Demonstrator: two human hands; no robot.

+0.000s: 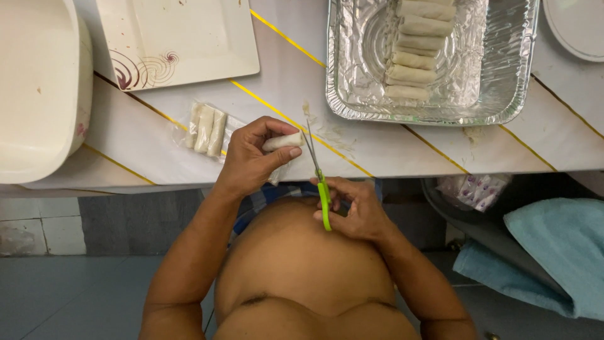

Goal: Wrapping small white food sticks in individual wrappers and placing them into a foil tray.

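Left hand curled, palm down, thumb and fingers pinching a short pale wrapped roll held level just over the near edge of the white table with yellow and brown stripes; forearm comes up from lower left, wrist bent slightly inward. Right hand closed around the green plastic handles of a pair of small scissors, sitting below the table's near edge close to the bare belly; metal blades point up and away, a little parted, their tips just beside the roll's right end, contact unclear. Clear plastic pack of pale rolls lies on the table just left of the left hand, near the near edge. Crinkled rectangular aluminium foil tray at the far edge holds a stacked row of cut pale rolls. Square white plate with purple swirl print at far left; cream plastic tub at the left edge. Light blue towel off the table, lower right.
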